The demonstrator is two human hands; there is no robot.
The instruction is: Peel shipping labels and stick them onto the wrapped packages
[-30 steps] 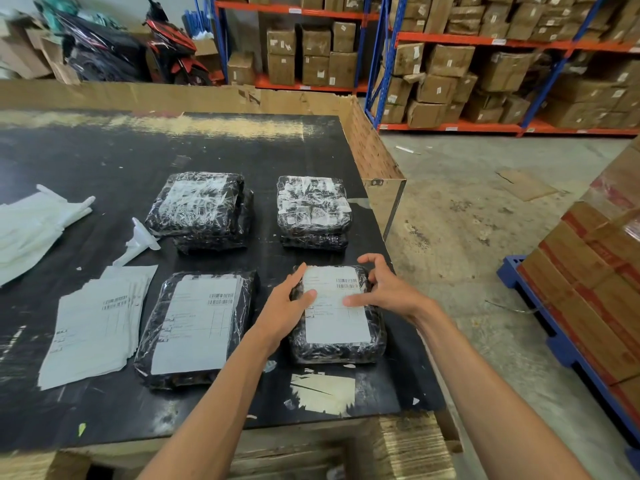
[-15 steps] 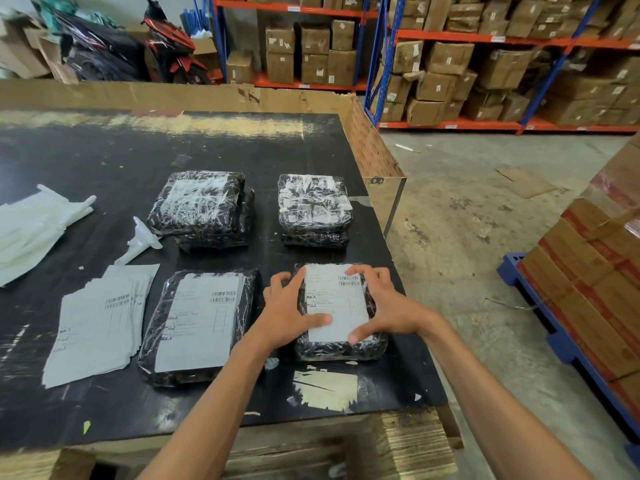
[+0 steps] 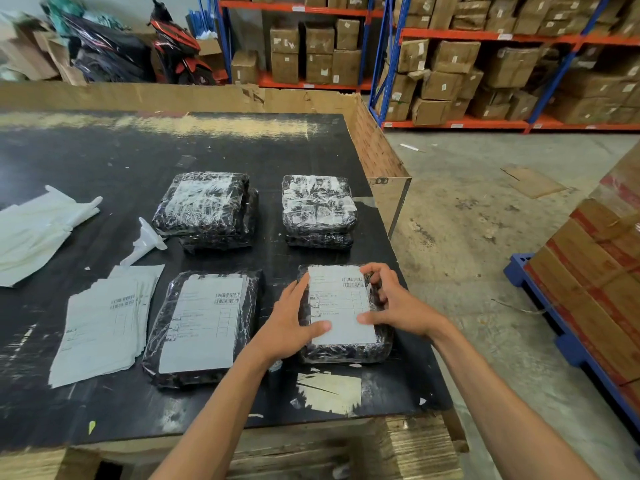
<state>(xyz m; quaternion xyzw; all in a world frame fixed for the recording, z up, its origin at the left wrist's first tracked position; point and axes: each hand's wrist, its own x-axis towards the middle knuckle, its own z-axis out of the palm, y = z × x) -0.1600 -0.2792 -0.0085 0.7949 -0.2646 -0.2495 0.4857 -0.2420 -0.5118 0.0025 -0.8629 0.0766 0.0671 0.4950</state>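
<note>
four pkgs: black plastic-wrapped parcels in a two-by-two layout on the black worktop (image 3: pixel 104 161).
near-right pkg (image 3: pixel 346 351): black stretch-wrapped bundle by the table's right edge, both hands on it.
its label (image 3: pixel 337 306): white rectangular shipping label w/ barcode at top right, lying flat on top of the near-right pkg, long side running away from the camera.
left hand (image 3: pixel 289 323): laid along the pkg's left side, fingers straight and pointing away, thumb stretched across onto the label's lower left part; pressing, not curled round anything.
right hand (image 3: pixel 394 303): on the pkg's right side, thumb flat on the label's lower right, fingers bent w/ tips touching the label's top right edge near the barcode; presses, no grip that i can see.
near-left pkg (image 3: pixel 204 327): black wrapped parcel, large white label already flat on top, just beside the left forearm.
far-left pkg (image 3: pixel 207 209): black wrapped stack, shiny film, no shipping label visible.
far-right pkg (image 3: pixel 318 209): same kind, also bare of label.
label stack (image 3: pixel 104 323): fanned pile of white printed label sheets, left of near-left pkg.
backing scraps (image 3: pixel 34 230): white peeled liner sheets at the table's left; one twisted white strip (image 3: pixel 143 245) near the far-left pkg.
bkgd: blue-and-orange racks (image 3: pixel 485 36) w/ brown cartons.
</note>
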